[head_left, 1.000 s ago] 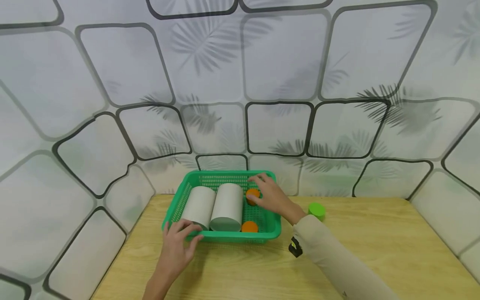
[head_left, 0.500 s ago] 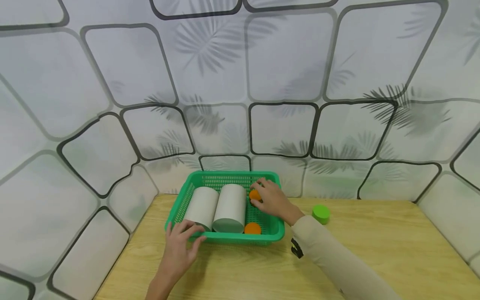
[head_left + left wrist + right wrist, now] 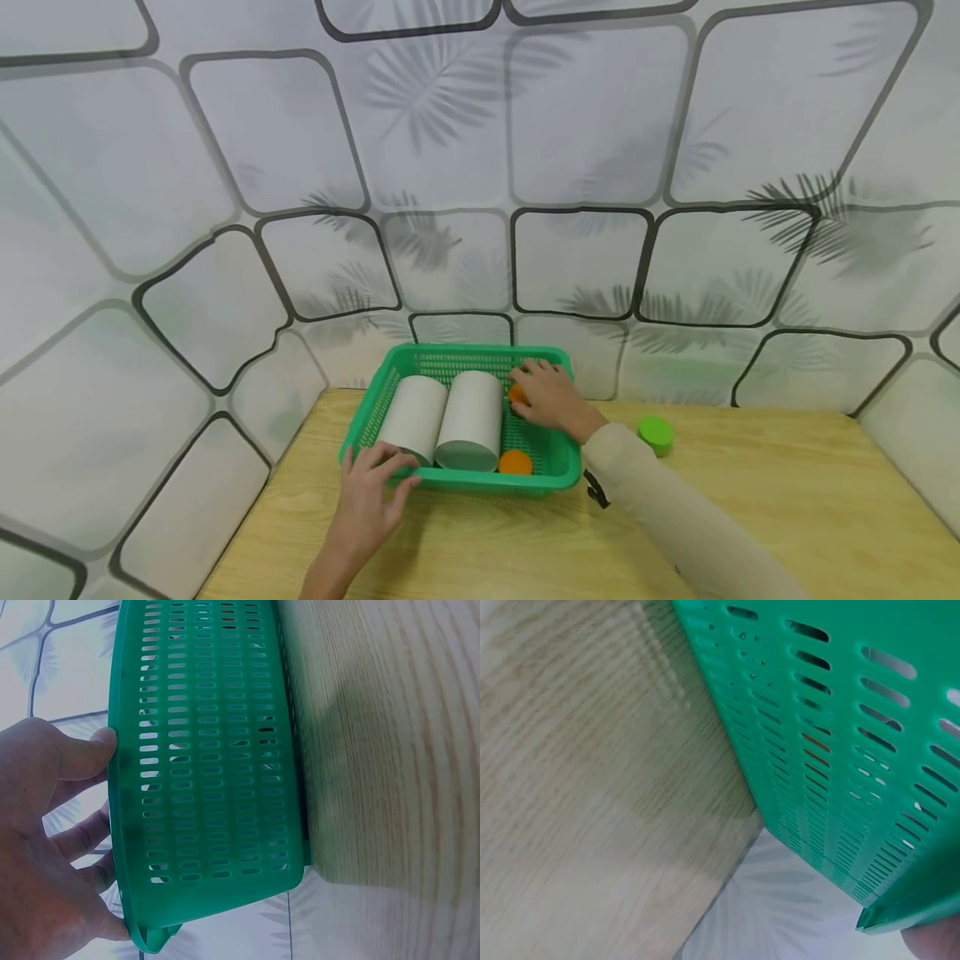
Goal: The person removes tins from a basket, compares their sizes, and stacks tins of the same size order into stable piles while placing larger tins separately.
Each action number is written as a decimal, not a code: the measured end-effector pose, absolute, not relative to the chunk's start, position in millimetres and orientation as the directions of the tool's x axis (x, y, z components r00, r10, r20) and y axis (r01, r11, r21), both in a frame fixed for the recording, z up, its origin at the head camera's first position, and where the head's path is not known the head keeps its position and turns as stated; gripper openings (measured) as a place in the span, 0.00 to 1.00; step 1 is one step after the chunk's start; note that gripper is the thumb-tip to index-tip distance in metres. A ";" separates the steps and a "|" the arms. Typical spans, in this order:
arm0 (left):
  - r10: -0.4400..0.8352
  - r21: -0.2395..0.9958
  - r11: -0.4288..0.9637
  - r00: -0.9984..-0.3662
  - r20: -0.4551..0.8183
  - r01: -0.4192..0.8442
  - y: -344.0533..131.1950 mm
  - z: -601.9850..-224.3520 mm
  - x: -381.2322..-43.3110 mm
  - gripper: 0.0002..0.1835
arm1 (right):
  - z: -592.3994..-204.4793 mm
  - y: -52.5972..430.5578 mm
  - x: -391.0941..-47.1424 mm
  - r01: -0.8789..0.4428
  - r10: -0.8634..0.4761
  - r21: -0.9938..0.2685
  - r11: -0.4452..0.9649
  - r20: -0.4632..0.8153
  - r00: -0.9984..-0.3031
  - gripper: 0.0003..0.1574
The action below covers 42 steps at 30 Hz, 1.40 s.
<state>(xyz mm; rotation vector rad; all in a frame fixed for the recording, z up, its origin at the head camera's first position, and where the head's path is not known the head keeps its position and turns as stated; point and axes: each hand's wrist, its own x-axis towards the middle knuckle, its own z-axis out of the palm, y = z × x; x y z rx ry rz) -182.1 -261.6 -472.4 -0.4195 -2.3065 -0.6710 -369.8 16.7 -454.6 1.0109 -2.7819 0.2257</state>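
Observation:
A green slatted plastic basket (image 3: 487, 478) stands on the table with two white cylinders (image 3: 471, 421) lying side by side in it. My left hand (image 3: 367, 504) grips the basket's front rim near its left corner; in the left wrist view the thumb (image 3: 97, 746) is outside and other fingers behind the rim. My right hand (image 3: 553, 400) reaches over the right rim into the basket, its fingers curled round an orange round piece (image 3: 517, 394) that they largely hide. Another orange round piece (image 3: 515, 462) sits at the front, partly behind the rim.
A bright green short cylinder (image 3: 656, 435) stands on the wooden table (image 3: 750, 492), right of the basket. Patterned cloth walls (image 3: 570, 258) rise behind the table and at its sides. A black strap (image 3: 596, 490) hangs below the right sleeve.
My right hand's fingers have drawn in around the rear orange piece, covering more of it. My left hand stays at the front rim. The whole head view has shifted slightly.

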 end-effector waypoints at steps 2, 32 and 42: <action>0.112 0.343 0.814 -0.706 0.700 0.469 -260.0 -471.9 -181.4 0.15 | -454.2 16.6 -369.7 -0.634 -0.616 -0.060 0.771 0.185 -0.766 0.31; 0.106 0.346 0.820 -0.715 0.691 0.456 -261.1 -473.7 -182.0 0.14 | -457.8 10.3 -371.8 -0.607 -0.610 0.115 0.787 -0.008 -0.792 0.32; 0.101 0.356 0.822 -0.729 0.677 0.445 -262.0 -473.4 -181.2 0.13 | -458.3 9.6 -372.0 -0.622 -0.623 0.107 0.776 -0.028 -0.782 0.29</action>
